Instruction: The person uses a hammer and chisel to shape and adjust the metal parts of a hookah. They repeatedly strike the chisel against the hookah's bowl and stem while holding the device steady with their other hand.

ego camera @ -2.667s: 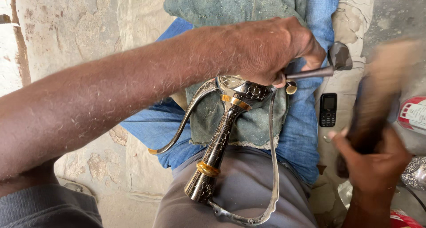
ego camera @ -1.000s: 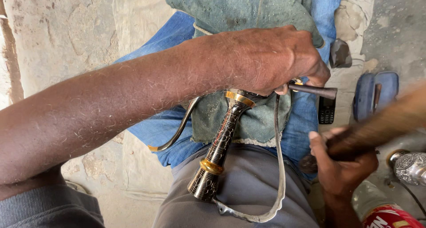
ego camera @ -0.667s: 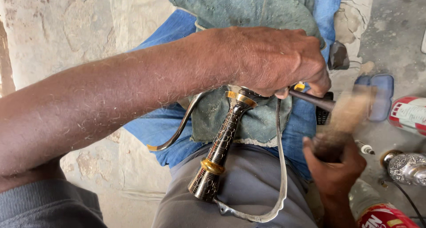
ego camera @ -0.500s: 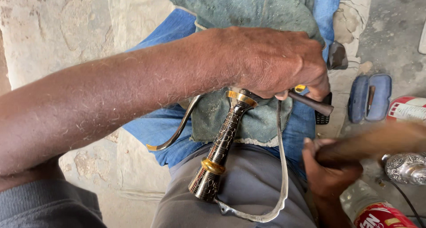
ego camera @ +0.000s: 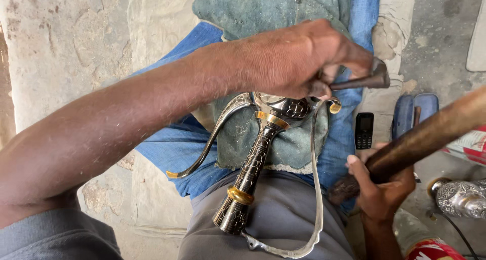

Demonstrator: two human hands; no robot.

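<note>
The left hand [ego camera: 298,62] reaches across from the left and closes its fingers [ego camera: 324,85] around a dark metal punch [ego camera: 362,81], whose shaft runs out to the right and ends in a wider, flattened head near the upper right edge of the blue cloth [ego camera: 177,148]. The tip of the punch is hidden under the hand, right above the round body of an ornate metal ewer [ego camera: 281,108]. The ewer lies on a green-grey cloth pad [ego camera: 283,138] spread over the blue cloth; its long engraved neck [ego camera: 253,161], black with gold bands, runs down and left onto the person's grey-trousered lap [ego camera: 283,219]. A thin curved spout [ego camera: 212,136] sweeps out to the left, ending well clear of the arm, and a slender looping handle [ego camera: 318,189] arcs down the right side to the neck's mouth.

The right hand [ego camera: 379,189] sits low at the right, fingers wrapped tight on the butt of a dark wooden mallet handle [ego camera: 425,138], which slants up and right out of view. Between mallet and ewer there is open room over the blue cloth. A small black phone [ego camera: 363,130] lies on the stone floor [ego camera: 66,62] just beside the cloth's right edge, a blue case [ego camera: 405,113] next to it, and a silver engraved vessel [ego camera: 458,198] near the right border
</note>
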